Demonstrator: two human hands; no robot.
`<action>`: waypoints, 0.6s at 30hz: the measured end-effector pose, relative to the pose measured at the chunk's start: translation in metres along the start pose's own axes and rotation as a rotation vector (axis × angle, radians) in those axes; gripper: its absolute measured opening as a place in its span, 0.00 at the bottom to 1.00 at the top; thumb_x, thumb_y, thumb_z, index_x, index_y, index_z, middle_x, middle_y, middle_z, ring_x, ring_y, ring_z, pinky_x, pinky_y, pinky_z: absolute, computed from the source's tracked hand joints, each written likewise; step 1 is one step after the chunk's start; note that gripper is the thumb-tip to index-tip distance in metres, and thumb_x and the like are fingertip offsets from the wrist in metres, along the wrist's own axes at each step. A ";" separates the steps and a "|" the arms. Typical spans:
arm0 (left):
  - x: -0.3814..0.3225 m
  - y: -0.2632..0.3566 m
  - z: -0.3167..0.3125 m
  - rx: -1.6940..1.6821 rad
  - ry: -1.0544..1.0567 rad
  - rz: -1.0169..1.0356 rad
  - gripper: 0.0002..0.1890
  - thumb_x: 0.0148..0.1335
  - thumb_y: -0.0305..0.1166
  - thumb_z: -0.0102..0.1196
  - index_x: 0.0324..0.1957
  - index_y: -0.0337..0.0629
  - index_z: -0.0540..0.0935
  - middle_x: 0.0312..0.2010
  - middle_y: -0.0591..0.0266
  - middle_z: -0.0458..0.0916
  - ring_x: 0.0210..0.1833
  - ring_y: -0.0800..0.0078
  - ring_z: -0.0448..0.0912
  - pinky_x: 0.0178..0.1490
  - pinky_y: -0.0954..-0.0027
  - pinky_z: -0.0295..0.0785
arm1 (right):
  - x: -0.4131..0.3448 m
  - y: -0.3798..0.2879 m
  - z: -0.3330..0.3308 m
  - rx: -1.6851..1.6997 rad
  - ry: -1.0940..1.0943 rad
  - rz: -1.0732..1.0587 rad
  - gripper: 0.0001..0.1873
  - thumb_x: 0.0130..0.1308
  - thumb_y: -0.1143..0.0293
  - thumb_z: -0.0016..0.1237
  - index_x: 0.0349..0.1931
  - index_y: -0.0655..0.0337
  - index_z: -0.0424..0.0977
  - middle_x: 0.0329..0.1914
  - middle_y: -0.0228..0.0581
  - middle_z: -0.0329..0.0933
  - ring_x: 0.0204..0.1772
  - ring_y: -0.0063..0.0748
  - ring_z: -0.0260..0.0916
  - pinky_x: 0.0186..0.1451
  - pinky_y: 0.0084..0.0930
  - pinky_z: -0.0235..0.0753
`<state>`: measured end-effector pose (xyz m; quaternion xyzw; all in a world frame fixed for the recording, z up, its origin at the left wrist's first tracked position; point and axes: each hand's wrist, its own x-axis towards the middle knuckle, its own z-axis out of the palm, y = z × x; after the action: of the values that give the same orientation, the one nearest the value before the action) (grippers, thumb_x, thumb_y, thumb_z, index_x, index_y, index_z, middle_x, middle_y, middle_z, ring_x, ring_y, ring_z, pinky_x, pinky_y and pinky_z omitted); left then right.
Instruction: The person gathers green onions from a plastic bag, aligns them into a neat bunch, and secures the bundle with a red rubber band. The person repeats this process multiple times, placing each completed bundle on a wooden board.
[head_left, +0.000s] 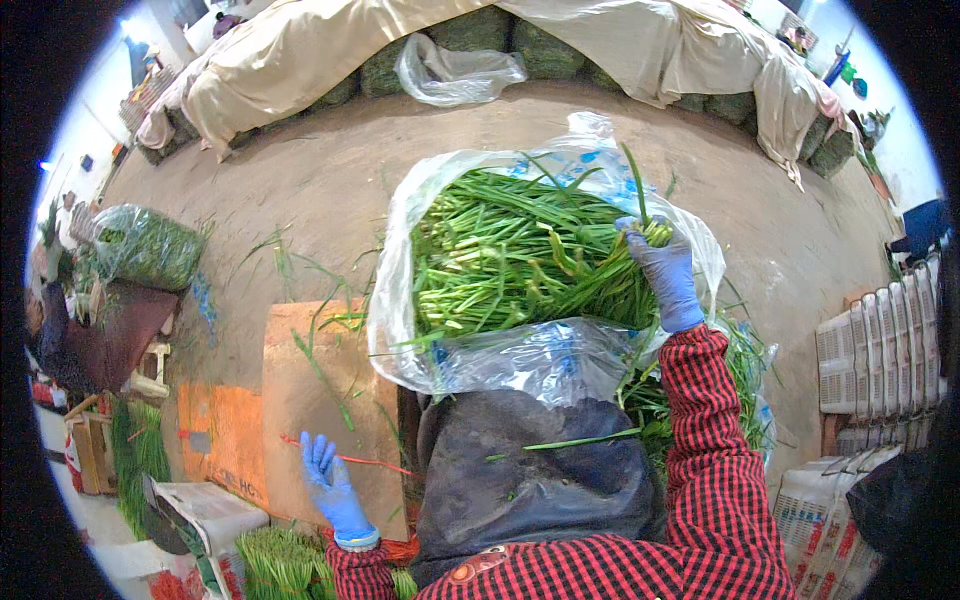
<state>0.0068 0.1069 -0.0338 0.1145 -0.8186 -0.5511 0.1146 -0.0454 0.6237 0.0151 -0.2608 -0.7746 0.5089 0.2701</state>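
A clear plastic bag (390, 277) lies wide open before me, filled with long green leafy stalks (510, 255), their pale ends mostly to the left. My right hand (664, 277), in a blue glove, is closed around a small bunch of stalks (656, 232) at the bag's right side. Lower left, my left hand (330, 480), also gloved in blue, has its fingers raised and somewhat apart beside a thin red tie (360, 460) above a cardboard sheet (330, 397). Whether the tie touches the fingers is unclear. A dark apron (525, 465) covers my lap, with a loose leaf on it.
More stalks (645, 390) lie beside my right forearm. Stalk bundles (281, 562) stand at the lower left near a white stool (210, 506). White plastic crates (877, 345) are at the right. Cloth-covered bales (472, 37) line the back, and a filled bag (150, 247) sits at the left.
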 end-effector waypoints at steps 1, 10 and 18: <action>0.000 0.017 0.013 0.021 -0.048 0.209 0.29 0.63 0.19 0.54 0.69 0.37 0.71 0.63 0.54 0.77 0.59 0.62 0.79 0.63 0.62 0.72 | 0.003 0.004 -0.006 0.065 0.000 0.016 0.13 0.62 0.66 0.65 0.42 0.62 0.79 0.34 0.32 0.82 0.37 0.22 0.77 0.45 0.23 0.78; -0.015 0.148 0.203 -0.419 -0.834 0.133 0.30 0.66 0.15 0.51 0.71 0.31 0.66 0.65 0.46 0.74 0.68 0.61 0.75 0.73 0.62 0.67 | -0.013 -0.005 0.010 0.070 -0.367 -0.110 0.18 0.63 0.70 0.62 0.52 0.61 0.77 0.42 0.36 0.83 0.46 0.26 0.79 0.51 0.26 0.79; -0.008 0.121 0.261 -0.667 -0.538 -0.159 0.36 0.59 0.16 0.49 0.72 0.32 0.60 0.67 0.45 0.69 0.69 0.58 0.71 0.73 0.59 0.66 | 0.001 -0.038 0.058 -0.516 -0.774 -0.292 0.32 0.54 0.55 0.61 0.59 0.58 0.75 0.49 0.58 0.82 0.53 0.57 0.81 0.58 0.46 0.79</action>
<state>-0.0745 0.3819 -0.0176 -0.0139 -0.5851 -0.8027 -0.1146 -0.0907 0.5741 0.0312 0.0005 -0.9476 0.3165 -0.0425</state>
